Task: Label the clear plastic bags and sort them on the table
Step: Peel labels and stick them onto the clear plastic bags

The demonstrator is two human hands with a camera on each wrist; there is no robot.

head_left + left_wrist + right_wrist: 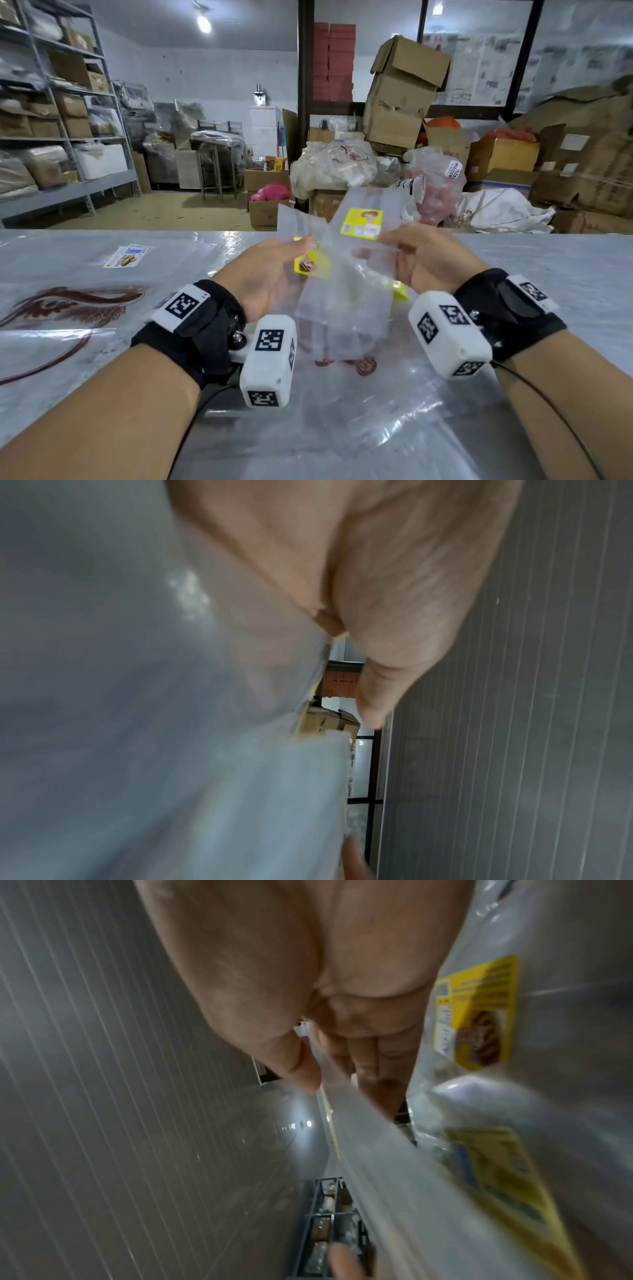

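Both hands hold clear bags up above the counter. The left hand pinches one bag's edge between thumb and fingers; the right hand grips another bearing a yellow label. More clear bags lie flat below, a printed label far left

Several clear plastic bags hang bunched above the table, crumpled and overlapping; yellow labels show on three, the topmost tilted, one at the lower right edge
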